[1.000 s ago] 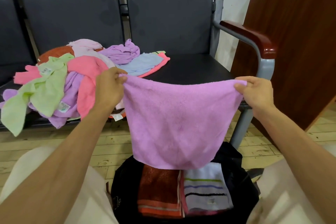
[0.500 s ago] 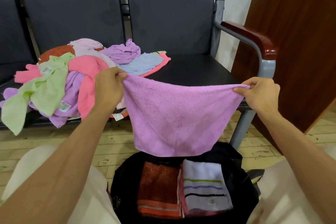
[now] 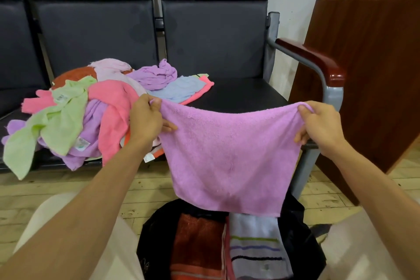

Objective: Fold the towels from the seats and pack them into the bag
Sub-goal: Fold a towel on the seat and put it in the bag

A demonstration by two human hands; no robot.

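Two hands held the pink towel (image 3: 229, 157) by its top corners above the open bag (image 3: 295, 229): your left hand (image 3: 145, 120) and right hand (image 3: 318, 125) each pinched one. You needed equal tension, corners matched, before folding it in half.

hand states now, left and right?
Left hand: pinching a top corner of the pink terry towel.
Right hand: pinching the other top corner.

Evenly and softly lit, fairly bright, with only faint shadows under the seats (image 3: 238, 98). Small glare on the glossy red armrest (image 3: 318, 59). Sharp through the middle; wide-angle bending at the edges, with slight softness on the near forearms.
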